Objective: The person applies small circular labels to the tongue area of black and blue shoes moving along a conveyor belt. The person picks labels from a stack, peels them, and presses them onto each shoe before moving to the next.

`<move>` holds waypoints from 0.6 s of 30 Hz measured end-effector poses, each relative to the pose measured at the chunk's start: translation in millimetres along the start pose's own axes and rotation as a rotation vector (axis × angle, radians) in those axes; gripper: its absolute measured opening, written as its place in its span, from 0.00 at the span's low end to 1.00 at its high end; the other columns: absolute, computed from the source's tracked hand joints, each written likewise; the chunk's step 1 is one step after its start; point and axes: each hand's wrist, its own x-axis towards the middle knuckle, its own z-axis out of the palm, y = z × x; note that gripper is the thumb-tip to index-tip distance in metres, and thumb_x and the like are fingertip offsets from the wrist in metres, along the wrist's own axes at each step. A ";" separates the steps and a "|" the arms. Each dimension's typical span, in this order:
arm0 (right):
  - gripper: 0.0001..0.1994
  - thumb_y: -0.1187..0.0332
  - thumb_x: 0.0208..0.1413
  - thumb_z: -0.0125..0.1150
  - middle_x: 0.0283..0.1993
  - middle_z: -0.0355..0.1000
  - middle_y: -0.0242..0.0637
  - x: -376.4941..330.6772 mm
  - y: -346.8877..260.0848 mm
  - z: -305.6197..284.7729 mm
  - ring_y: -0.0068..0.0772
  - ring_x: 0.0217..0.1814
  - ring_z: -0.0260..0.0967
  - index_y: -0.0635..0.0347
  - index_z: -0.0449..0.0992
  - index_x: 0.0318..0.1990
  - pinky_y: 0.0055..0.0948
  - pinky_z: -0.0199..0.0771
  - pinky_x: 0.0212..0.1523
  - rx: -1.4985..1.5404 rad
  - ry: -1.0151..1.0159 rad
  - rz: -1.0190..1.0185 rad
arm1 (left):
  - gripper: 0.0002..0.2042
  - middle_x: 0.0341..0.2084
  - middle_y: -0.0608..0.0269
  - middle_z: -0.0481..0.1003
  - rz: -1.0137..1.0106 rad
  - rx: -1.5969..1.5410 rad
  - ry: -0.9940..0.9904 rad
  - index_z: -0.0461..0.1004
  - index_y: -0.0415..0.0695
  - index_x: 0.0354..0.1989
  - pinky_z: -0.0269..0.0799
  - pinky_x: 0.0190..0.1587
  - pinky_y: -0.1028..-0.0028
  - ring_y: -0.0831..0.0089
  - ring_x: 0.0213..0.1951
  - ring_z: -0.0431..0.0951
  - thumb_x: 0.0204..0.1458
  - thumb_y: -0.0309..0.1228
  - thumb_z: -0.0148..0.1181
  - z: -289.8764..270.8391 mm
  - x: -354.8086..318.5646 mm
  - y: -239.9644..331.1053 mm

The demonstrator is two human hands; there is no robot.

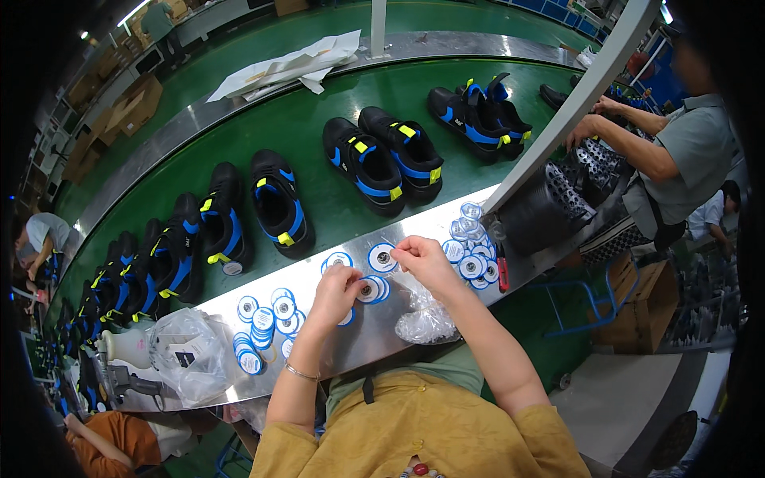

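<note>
Head view — our left hand (335, 291) pinned round tag (369, 289) to metal ledge (239, 291), steadying it; right hand (422, 259) fingertips pinched second tag's (382, 257) edge — peeling, we judged.

Shoe factory assembly line. Green conveyor belt (319, 127) carries pairs of black-and-blue shoes (382, 159) past a steel workbench (446, 215); other workers (677, 151) stationed alongside, cardboard boxes (135, 103) stacked in the background.

left hand (335, 291) pinching, right hand (420, 259) pinching
</note>
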 end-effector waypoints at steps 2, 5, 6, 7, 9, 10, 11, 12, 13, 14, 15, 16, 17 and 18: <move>0.05 0.72 0.57 0.61 0.26 0.71 0.28 -7.8 -12.1 2.7 0.15 0.26 0.63 0.65 0.75 0.35 0.17 0.63 0.28 0.018 -0.001 0.033 | 0.10 0.29 0.63 0.73 -0.022 -0.233 0.166 0.76 0.37 0.43 0.72 0.37 0.70 0.77 0.37 0.72 0.55 0.29 0.61 7.3 -0.7 3.2; 0.05 0.72 0.57 0.61 0.25 0.70 0.26 -13.5 -15.2 4.2 0.14 0.24 0.62 0.64 0.76 0.35 0.16 0.61 0.25 0.060 -0.001 0.021 | 0.15 0.35 0.64 0.76 -0.197 -0.761 0.162 0.74 0.38 0.51 0.70 0.36 0.78 0.79 0.36 0.74 0.56 0.30 0.61 5.0 9.1 29.1; 0.05 0.72 0.57 0.61 0.25 0.70 0.25 -14.8 -15.0 5.4 0.14 0.24 0.62 0.64 0.76 0.36 0.16 0.60 0.24 0.079 -0.005 0.004 | 0.13 0.36 0.64 0.77 -0.207 -0.848 0.181 0.76 0.37 0.48 0.69 0.35 0.82 0.82 0.34 0.74 0.56 0.29 0.61 4.9 11.1 45.1; 0.05 0.72 0.57 0.61 0.26 0.71 0.27 -15.0 -12.9 5.8 0.15 0.25 0.63 0.65 0.76 0.35 0.17 0.62 0.26 0.051 0.007 -0.034 | 0.11 0.34 0.65 0.77 -0.198 -0.887 0.208 0.77 0.36 0.46 0.69 0.35 0.82 0.83 0.33 0.74 0.57 0.28 0.60 10.4 12.3 45.4; 0.05 0.71 0.57 0.60 0.26 0.72 0.30 -14.8 -8.2 5.9 0.17 0.26 0.65 0.65 0.77 0.35 0.20 0.65 0.28 -0.003 0.042 -0.108 | 0.06 0.31 0.67 0.77 -0.213 -0.921 0.291 0.78 0.36 0.38 0.68 0.33 0.83 0.84 0.29 0.73 0.56 0.25 0.60 17.6 14.1 52.1; 0.05 0.71 0.57 0.60 0.26 0.73 0.33 -17.2 -9.2 5.3 0.21 0.26 0.67 0.64 0.77 0.35 0.22 0.66 0.28 -0.117 0.094 -0.190 | 0.05 0.30 0.68 0.77 -0.204 -0.892 0.312 0.78 0.36 0.37 0.67 0.32 0.83 0.84 0.29 0.72 0.56 0.25 0.60 17.7 14.7 54.3; 0.05 0.71 0.57 0.60 0.26 0.74 0.35 -21.1 -12.2 4.7 0.24 0.25 0.69 0.64 0.77 0.35 0.24 0.67 0.27 -0.232 0.147 -0.270 | 0.05 0.28 0.68 0.76 -0.196 -0.863 0.332 0.77 0.36 0.36 0.66 0.32 0.83 0.85 0.29 0.71 0.56 0.25 0.60 18.1 15.6 55.8; 0.05 0.71 0.56 0.60 0.27 0.75 0.38 -25.9 -17.2 4.9 0.28 0.25 0.70 0.63 0.78 0.35 0.27 0.69 0.27 -0.348 0.195 -0.345 | 0.04 0.27 0.68 0.76 -0.194 -0.834 0.353 0.77 0.37 0.34 0.65 0.31 0.83 0.85 0.28 0.70 0.56 0.25 0.60 19.7 15.1 56.3; 0.04 0.71 0.56 0.60 0.27 0.75 0.39 -29.4 -22.3 5.9 0.33 0.26 0.71 0.62 0.78 0.34 0.29 0.70 0.28 -0.422 0.206 -0.424 | 0.05 0.26 0.69 0.75 -0.183 -0.826 0.374 0.77 0.36 0.34 0.65 0.31 0.83 0.85 0.28 0.70 0.56 0.25 0.61 21.5 15.6 55.5; 0.04 0.71 0.55 0.59 0.28 0.75 0.41 -32.5 -27.4 7.8 0.37 0.26 0.72 0.61 0.78 0.34 0.32 0.71 0.28 -0.497 0.216 -0.502 | 0.05 0.25 0.70 0.73 -0.172 -0.817 0.394 0.77 0.36 0.33 0.65 0.30 0.83 0.85 0.27 0.70 0.55 0.25 0.62 23.4 16.5 53.7; 0.04 0.71 0.55 0.59 0.29 0.74 0.43 -34.8 -31.7 8.5 0.42 0.27 0.73 0.61 0.78 0.33 0.34 0.72 0.28 -0.571 0.229 -0.584 | 0.05 0.25 0.70 0.71 -0.157 -0.809 0.413 0.77 0.35 0.33 0.64 0.29 0.83 0.85 0.26 0.69 0.55 0.25 0.62 24.0 17.8 53.9; 0.04 0.71 0.54 0.59 0.29 0.74 0.43 -35.9 -33.0 8.1 0.44 0.28 0.73 0.61 0.78 0.33 0.36 0.72 0.29 -0.597 0.231 -0.583 | 0.05 0.24 0.70 0.71 -0.145 -0.793 0.420 0.77 0.35 0.33 0.64 0.28 0.83 0.85 0.25 0.69 0.55 0.25 0.62 25.1 18.7 53.9; 0.04 0.71 0.54 0.59 0.29 0.74 0.42 -37.0 -33.9 7.9 0.46 0.29 0.73 0.60 0.78 0.32 0.37 0.72 0.29 -0.623 0.231 -0.581 | 0.05 0.24 0.69 0.71 -0.134 -0.777 0.428 0.77 0.35 0.32 0.64 0.28 0.83 0.85 0.25 0.69 0.54 0.25 0.63 26.2 19.3 53.8; 0.04 0.71 0.53 0.59 0.29 0.74 0.42 -37.3 -33.6 7.6 0.48 0.30 0.73 0.60 0.78 0.32 0.38 0.72 0.29 -0.647 0.228 -0.578 | 0.05 0.24 0.69 0.70 -0.126 -0.759 0.438 0.77 0.35 0.32 0.64 0.28 0.82 0.85 0.25 0.68 0.54 0.25 0.63 26.9 19.4 53.9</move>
